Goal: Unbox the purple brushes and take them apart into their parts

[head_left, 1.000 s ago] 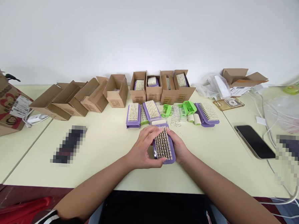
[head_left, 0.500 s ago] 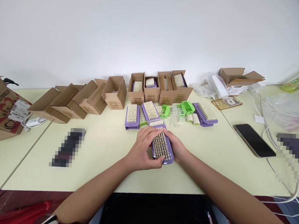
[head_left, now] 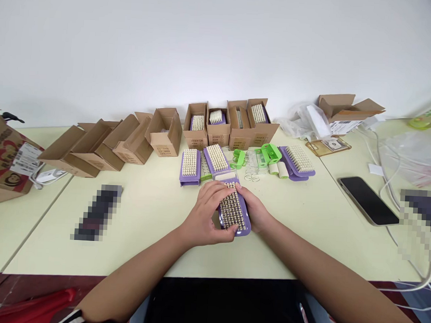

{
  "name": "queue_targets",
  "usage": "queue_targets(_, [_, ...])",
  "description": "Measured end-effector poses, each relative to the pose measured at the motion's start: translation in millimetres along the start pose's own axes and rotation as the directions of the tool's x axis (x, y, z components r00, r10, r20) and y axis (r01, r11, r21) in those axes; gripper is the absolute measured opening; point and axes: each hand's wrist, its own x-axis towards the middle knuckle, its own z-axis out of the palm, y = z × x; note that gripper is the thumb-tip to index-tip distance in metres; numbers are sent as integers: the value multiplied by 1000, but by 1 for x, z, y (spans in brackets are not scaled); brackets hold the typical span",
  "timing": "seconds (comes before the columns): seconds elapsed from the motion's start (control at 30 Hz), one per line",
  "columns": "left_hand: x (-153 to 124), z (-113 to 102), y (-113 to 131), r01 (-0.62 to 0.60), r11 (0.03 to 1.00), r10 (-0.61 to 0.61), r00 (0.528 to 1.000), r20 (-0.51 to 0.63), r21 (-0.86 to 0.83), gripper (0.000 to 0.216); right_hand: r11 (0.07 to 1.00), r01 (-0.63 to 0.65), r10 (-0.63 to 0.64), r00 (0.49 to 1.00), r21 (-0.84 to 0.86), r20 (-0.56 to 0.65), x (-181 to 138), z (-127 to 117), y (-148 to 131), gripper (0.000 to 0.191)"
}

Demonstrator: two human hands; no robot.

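Both hands hold a purple block with rows of small pegs (head_left: pixel 232 208) just above the table's near part. The peg ends are cream with dark marks. My left hand (head_left: pixel 206 216) grips its left side, fingers over the far end and thumb at the near edge. My right hand (head_left: pixel 253 209) wraps its right side; some of its fingers are hidden behind. Just beyond the hands lie a purple block with cream pegs (head_left: pixel 216 158) and a similar block (head_left: pixel 190 164) to its left. Another pegged purple block (head_left: pixel 298 161) lies tilted farther right.
Open cardboard boxes (head_left: pixel 165 132) line the wall, some holding pegged blocks. Green plastic pieces (head_left: pixel 270 153), cream rolls (head_left: pixel 283 170) and thin wire rings (head_left: pixel 252 178) lie mid-table. To the right are a phone (head_left: pixel 370 201) and white cables (head_left: pixel 386 175); a large carton (head_left: pixel 6 158) stands left.
Both hands keep the same grip on the pegged block, with almost no movement. The view has shifted very slightly.
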Motion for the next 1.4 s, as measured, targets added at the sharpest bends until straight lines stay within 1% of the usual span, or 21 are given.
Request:
queue_targets(0.17, [1, -1, -2, -38, 999, 38, 999, -17, 7, 83, 1000, 16, -16, 1000, 4, -11, 0, 1, -1, 45])
queue_targets(0.3, [2, -2, -1, -74, 997, 74, 997, -25, 4, 80, 1000, 29, -29, 999, -12, -18, 0, 0, -1, 41])
queue_targets(0.53, [-1, -1, -3, -41, 999, 40, 999, -10, -23, 79, 999, 24, -23, 1000, 30, -7, 2, -3, 1, 39])
queue_targets(0.8, [-2, 1, -3, -24, 1000, 24, 1000, 18, -13, 75, 999, 44, -44, 998, 6, -37, 0, 0, -1, 39])
queue_targets(1.03, [-1, 1, -1, -68, 997, 69, 998, 8, -19, 70, 999, 30, -29, 999, 42, -34, 2, -2, -1, 37])
queue_targets(1.17, [-1, 1, 1, -68, 997, 69, 998, 11, -22, 64, 998, 33, -31, 999, 51, -27, 4, -6, 0, 40])
queue_targets(1.4, [-1, 2, 0, -88, 996, 88, 996, -4, -26, 63, 997, 34, -31, 998, 68, -53, 4, -6, -2, 37])
